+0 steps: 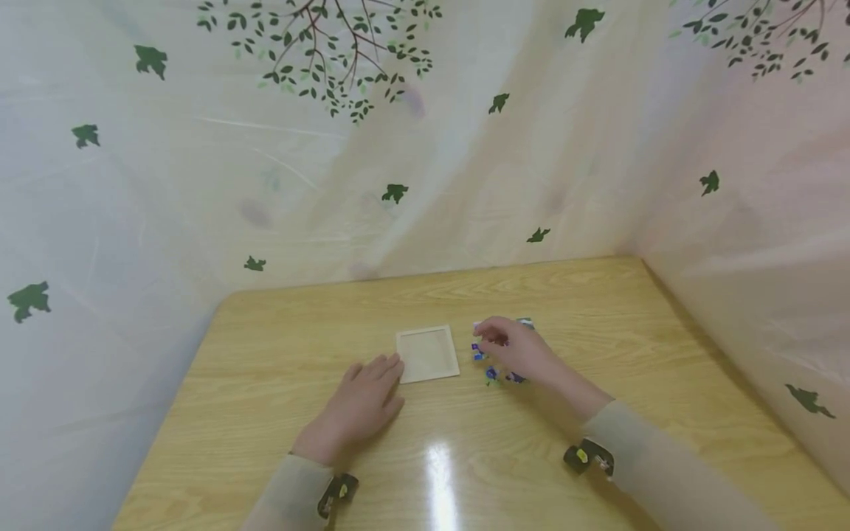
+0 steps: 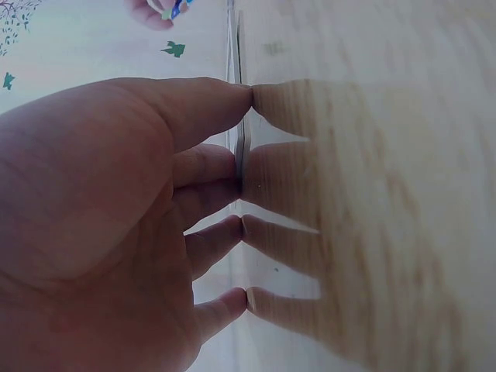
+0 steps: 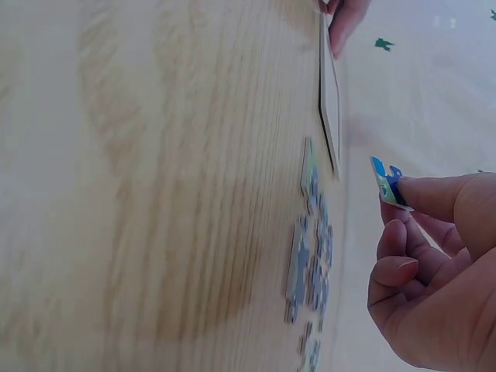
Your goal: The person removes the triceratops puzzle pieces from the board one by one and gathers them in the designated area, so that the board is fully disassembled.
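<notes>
My right hand [image 1: 521, 352] is raised over the table beside a scatter of jigsaw puzzle pieces [image 1: 491, 374]. In the right wrist view its thumb and fingers pinch one jigsaw piece [image 3: 386, 183], coloured blue, green and white. A square, light wooden puzzle frame [image 1: 428, 355] with a raised rim lies flat to the left of the loose pieces. My left hand [image 1: 361, 402] rests palm down at the frame's left edge, its fingers spread. Seen from the left wrist, those fingertips [image 2: 235, 298] touch down on the tabletop and by the frame.
Several loose pieces [image 3: 298, 271] lie flat on the wood-grain table [image 1: 299, 346], partly hidden under the right hand in the head view. A pale curtain [image 1: 319, 214] with green bird and leaf prints stands along the table's back and sides.
</notes>
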The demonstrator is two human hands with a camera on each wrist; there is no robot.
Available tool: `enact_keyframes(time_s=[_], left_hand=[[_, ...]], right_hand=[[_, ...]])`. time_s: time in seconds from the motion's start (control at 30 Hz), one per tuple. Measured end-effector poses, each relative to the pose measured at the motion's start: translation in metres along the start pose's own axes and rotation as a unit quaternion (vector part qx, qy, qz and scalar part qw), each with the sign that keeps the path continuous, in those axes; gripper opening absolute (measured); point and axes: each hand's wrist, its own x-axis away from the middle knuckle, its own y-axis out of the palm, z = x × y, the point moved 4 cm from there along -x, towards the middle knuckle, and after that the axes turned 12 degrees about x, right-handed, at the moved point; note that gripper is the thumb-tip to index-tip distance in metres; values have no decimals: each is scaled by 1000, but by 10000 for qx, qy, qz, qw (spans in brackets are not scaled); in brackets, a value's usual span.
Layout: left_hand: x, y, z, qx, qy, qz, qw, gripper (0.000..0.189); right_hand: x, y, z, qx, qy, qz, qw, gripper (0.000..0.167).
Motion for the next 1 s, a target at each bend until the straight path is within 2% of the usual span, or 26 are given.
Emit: enact_keyframes(time_s=[0.27,0.67,1.0], left_hand=[[0,-2,2,6,32,6,10000,60],[0,-4,3,-9,77,-25,10000,59],[1,-3,3,20,86,-35,10000,59]], right_hand=[[13,-21,20,50,607,176,9980,16],[41,-42,49,438,696,256,9963,16],[58,-44,65,373,791,-65,9961,15]])
